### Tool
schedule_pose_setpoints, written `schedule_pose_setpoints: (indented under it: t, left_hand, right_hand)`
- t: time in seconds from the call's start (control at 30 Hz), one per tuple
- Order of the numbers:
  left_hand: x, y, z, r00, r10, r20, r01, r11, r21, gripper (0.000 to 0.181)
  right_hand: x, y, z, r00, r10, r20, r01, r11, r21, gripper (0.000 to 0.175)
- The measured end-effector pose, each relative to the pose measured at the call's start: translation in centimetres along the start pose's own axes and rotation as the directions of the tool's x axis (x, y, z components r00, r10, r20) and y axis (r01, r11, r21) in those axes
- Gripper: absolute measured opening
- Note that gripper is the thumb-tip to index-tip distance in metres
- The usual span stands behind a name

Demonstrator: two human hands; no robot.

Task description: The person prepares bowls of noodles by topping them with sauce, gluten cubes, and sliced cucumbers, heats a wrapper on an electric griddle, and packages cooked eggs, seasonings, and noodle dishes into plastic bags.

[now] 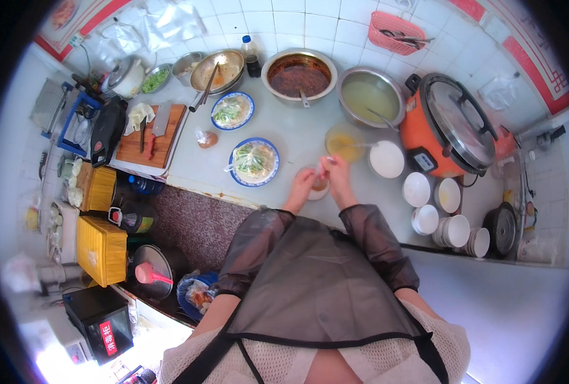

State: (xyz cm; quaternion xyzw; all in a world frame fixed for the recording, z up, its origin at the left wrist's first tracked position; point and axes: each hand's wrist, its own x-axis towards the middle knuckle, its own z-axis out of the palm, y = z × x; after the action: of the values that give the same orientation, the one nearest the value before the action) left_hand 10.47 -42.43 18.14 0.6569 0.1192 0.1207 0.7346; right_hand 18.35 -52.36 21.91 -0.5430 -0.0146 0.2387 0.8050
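Note:
Both hands meet above a small bowl (318, 193) near the counter's front edge. My left hand (303, 182) and my right hand (336, 176) pinch what looks like a thin clear plastic bag, blurred, with something brownish beneath it. Just beyond them stands a bowl of yellow liquid (344, 144) with a spoon in it. To its right is a white bowl (386, 159). On the left, a blue-rimmed plate (254, 182) bears a knotted clear bag of shredded greens (250, 162). Another blue-rimmed plate (233, 111) with greens stands behind it, beside a small bag of brown food (207, 139).
Along the wall stand a basin of dark red sauce (299, 74), a basin of pale liquid (371, 96) and an orange electric cooker (440, 125). Stacked bowls (452, 230) are at right. A cleaver (161, 120) lies on a wooden cutting board (168, 144) at left.

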Motion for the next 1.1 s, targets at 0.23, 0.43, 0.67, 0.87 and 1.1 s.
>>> schedule_pose_setpoints:
  t: [0.23, 0.43, 0.67, 0.87, 1.1]
  left_hand:
    - [0.8, -4.1, -1.0, 0.97, 0.231, 0.075, -0.241, 0.876, 0.417, 0.021]
    - [0.0, -0.4, 0.3, 0.961, 0.256, 0.1, -0.274, 0.877, 0.395, 0.015]
    - [0.2, -0.4, -1.5, 0.984, 0.156, 0.083, -0.171, 0.96, 0.22, 0.015]
    - [0.5, 1.9, -2.0, 0.973, 0.129, 0.191, -0.189, 0.922, 0.338, 0.012]
    - [-0.1, 1.4, -2.5, 0.988, 0.073, 0.139, -0.122, 0.915, 0.385, 0.011]
  right_hand:
    - [-0.3, 0.6, 0.5, 0.985, 0.009, -0.17, -0.004, 1.0, 0.026, 0.007]
    - [0.8, -0.9, -1.5, 0.985, -0.047, -0.167, 0.065, 0.992, 0.108, 0.003]
    - [-2.4, -3.6, -1.4, 0.879, -0.216, 0.424, 0.469, 0.244, -0.849, 0.02]
    - [-2.1, -5.1, -2.4, 0.837, 0.047, 0.545, 0.535, 0.141, -0.833, 0.019]
    - [-2.6, -4.8, -1.6, 0.79, -0.028, 0.612, 0.606, 0.181, -0.774, 0.018]
